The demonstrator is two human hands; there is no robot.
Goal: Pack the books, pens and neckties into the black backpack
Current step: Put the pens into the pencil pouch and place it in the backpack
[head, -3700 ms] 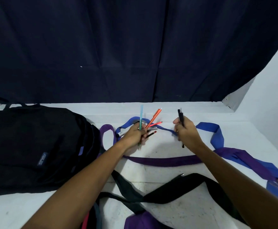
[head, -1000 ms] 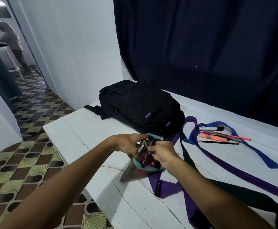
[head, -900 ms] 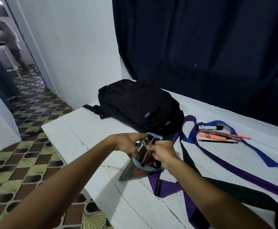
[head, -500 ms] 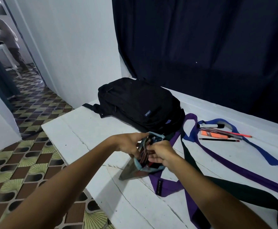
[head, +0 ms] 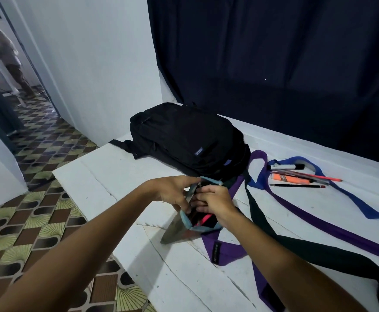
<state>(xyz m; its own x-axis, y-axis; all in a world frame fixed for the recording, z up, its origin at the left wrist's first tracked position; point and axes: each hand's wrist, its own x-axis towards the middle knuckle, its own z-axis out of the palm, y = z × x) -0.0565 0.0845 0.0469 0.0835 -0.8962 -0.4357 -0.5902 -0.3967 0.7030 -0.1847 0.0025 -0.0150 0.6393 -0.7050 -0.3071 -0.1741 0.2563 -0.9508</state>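
The black backpack (head: pixel 188 140) lies flat at the back left of the white table (head: pixel 107 174). In front of it my left hand (head: pixel 172 192) grips the near rim of an open pale-blue pencil pouch (head: pixel 179 230). My right hand (head: pixel 213 201) has its curled fingers inside the pouch mouth, on the pens (head: pixel 203 219) packed there. More loose pens and a marker (head: pixel 296 176) lie to the right on the table. A purple necktie (head: pixel 224 251), a black necktie (head: pixel 319 251) and a blue necktie (head: pixel 350 199) trail across the tabletop.
The table's left edge drops to a patterned tile floor (head: pixel 37 221). A dark curtain (head: pixel 274 64) hangs behind the table and a white wall (head: pixel 89 64) stands at the left. A person (head: pixel 1 52) stands far off in the doorway.
Between 3.7 s ago and 1 s ago my view turned left and my hands brought pens to the pouch. Over the last second my right hand pushed deeper into the pouch; the left kept its grip.
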